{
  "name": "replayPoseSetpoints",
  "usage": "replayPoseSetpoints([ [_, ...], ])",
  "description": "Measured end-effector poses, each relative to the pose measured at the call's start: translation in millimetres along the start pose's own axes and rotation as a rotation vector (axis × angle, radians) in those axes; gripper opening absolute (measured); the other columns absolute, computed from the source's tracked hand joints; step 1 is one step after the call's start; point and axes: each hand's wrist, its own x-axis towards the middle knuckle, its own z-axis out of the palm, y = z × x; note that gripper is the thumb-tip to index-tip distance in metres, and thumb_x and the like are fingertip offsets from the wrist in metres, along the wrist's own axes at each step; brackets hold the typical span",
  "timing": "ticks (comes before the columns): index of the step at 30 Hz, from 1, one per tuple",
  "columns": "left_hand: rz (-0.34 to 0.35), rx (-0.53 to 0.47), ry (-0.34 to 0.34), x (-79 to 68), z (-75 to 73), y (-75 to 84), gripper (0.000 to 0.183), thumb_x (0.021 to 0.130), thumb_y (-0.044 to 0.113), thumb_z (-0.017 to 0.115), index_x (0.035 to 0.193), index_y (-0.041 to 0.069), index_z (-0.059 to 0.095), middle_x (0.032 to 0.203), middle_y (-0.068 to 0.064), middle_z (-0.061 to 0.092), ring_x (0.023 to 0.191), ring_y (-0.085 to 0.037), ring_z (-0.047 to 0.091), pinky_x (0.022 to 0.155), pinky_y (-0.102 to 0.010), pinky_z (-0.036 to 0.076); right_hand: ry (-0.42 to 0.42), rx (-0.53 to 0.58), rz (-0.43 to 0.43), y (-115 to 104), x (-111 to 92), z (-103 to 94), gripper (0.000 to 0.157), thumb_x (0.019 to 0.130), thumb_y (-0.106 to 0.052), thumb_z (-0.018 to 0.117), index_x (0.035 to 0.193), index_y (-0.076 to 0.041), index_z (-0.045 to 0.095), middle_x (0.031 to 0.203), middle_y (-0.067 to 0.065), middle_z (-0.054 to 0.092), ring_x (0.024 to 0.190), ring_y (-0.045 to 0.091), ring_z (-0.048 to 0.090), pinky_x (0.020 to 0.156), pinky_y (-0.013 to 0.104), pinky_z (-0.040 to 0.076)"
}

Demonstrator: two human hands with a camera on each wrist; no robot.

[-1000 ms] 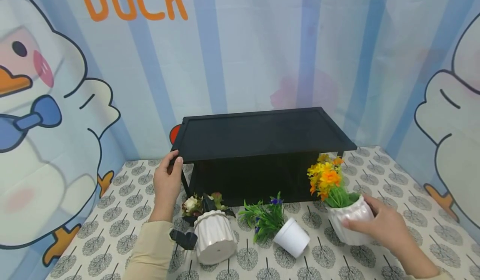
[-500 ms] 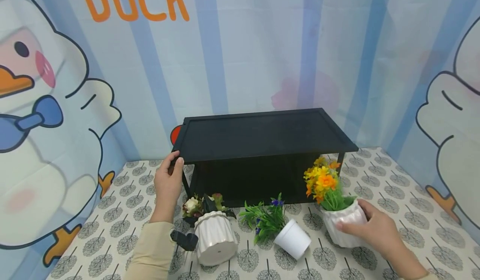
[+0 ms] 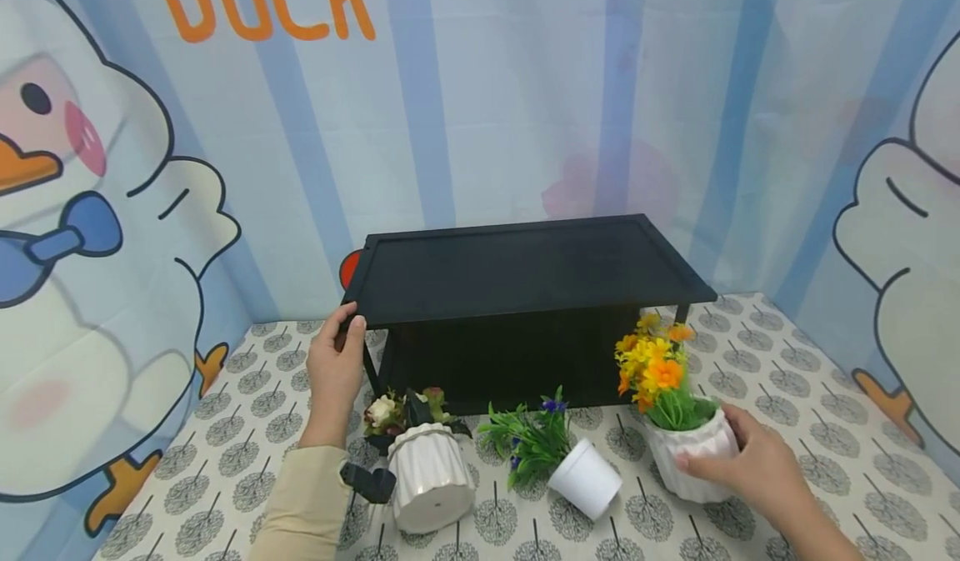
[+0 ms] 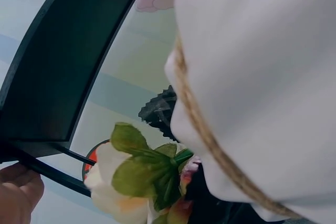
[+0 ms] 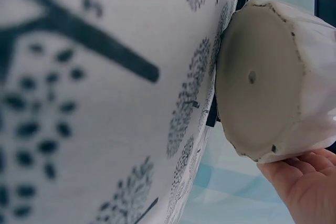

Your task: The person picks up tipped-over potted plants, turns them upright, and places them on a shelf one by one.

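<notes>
With my right hand (image 3: 761,465) I hold a white ribbed flowerpot (image 3: 693,457) of yellow and orange artificial flowers (image 3: 652,365), thumb on the near side. Its pale underside (image 5: 260,80) faces the camera in the right wrist view; whether its lower edge touches the cloth I cannot tell. My left hand (image 3: 335,369) grips the left front corner of a low black shelf (image 3: 525,273), thumb in front of the edge. Near that forearm lies a tipped white ribbed pot (image 3: 431,478) with cream flowers (image 3: 384,413). A smaller white pot (image 3: 585,478) with green leaves and purple flowers (image 3: 528,436) lies on its side.
A patterned tablecloth (image 3: 757,394) covers the table. Below the shelf top is a dark space (image 3: 510,361). Behind the table hangs a striped blue curtain (image 3: 502,86) with duck pictures. A black strap piece (image 3: 367,482) sits by my left wrist.
The pot of yellow flowers in my right hand has come lower and stands more upright. It shifted left, then slightly back right. My left hand stays at the shelf corner.
</notes>
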Motion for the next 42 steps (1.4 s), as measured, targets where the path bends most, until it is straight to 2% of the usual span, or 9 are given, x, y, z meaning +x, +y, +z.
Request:
replayPoseSetpoints([
  [9, -0.007, -0.01, 0.004, -1.1, 0.7, -1.2, 0.041, 0.096, 0.037, 0.048, 0.132, 0.016, 0.052, 0.135, -0.013, 0.047, 0.112, -0.028, 0.053, 0.087, -0.042, 0.044, -0.027, 0.014, 0.043, 4.2, -7.7, -3.5, 0.12, 0.061, -0.063, 0.075, 0.142, 0.007, 0.022, 0.135, 0.035, 0.035, 0.113, 0.048, 0.045, 0.086, 0.054, 0.045],
  [17, 0.004, 0.002, 0.021, -0.1, 1.8, -1.1, 0.042, 0.097, 0.036, 0.048, 0.132, 0.014, 0.052, 0.136, -0.014, 0.047, 0.114, -0.029, 0.053, 0.089, -0.043, 0.044, -0.073, 0.031, 0.112, 8.6, -8.8, -5.6, 0.125, 0.059, -0.064, 0.076, 0.141, 0.01, 0.017, 0.135, 0.037, 0.031, 0.116, 0.05, 0.041, 0.088, 0.054, 0.045],
  [23, 0.002, 0.0, 0.015, -0.1, 1.4, -2.0, 0.042, 0.097, 0.036, 0.048, 0.132, 0.014, 0.052, 0.137, -0.014, 0.046, 0.118, -0.029, 0.051, 0.094, -0.045, 0.043, -0.094, 0.04, 0.118, 11.2, -9.7, -6.9, 0.123, 0.06, -0.063, 0.076, 0.139, 0.011, 0.017, 0.132, 0.037, 0.034, 0.112, 0.049, 0.044, 0.084, 0.051, 0.047],
  [34, 0.018, -0.002, 0.013, -1.6, 1.5, -2.6, 0.041, 0.097, 0.034, 0.048, 0.131, 0.012, 0.053, 0.137, -0.015, 0.046, 0.121, -0.03, 0.049, 0.096, -0.045, 0.042, -0.056, 0.067, 0.112, 12.7, -12.6, -5.4, 0.121, 0.062, -0.06, 0.076, 0.141, 0.011, 0.017, 0.139, 0.038, 0.025, 0.121, 0.052, 0.036, 0.094, 0.054, 0.04],
  [40, 0.024, -0.005, 0.01, -1.4, 1.5, -2.7, 0.042, 0.097, 0.035, 0.048, 0.131, 0.012, 0.053, 0.138, -0.015, 0.045, 0.123, -0.03, 0.048, 0.098, -0.045, 0.041, -0.065, 0.152, 0.123, 11.8, -14.0, -8.1, 0.124, 0.066, -0.057, 0.075, 0.143, 0.011, 0.005, 0.142, 0.038, 0.018, 0.127, 0.052, 0.028, 0.098, 0.053, 0.035],
  [42, 0.025, -0.007, 0.008, -1.1, 1.3, -2.5, 0.042, 0.097, 0.035, 0.048, 0.131, 0.012, 0.052, 0.138, -0.015, 0.045, 0.123, -0.031, 0.048, 0.098, -0.045, 0.041, -0.06, 0.157, 0.112, 10.1, -14.6, -9.5, 0.123, 0.068, -0.057, 0.074, 0.144, 0.01, 0.004, 0.143, 0.037, 0.019, 0.127, 0.051, 0.029, 0.099, 0.053, 0.036],
])
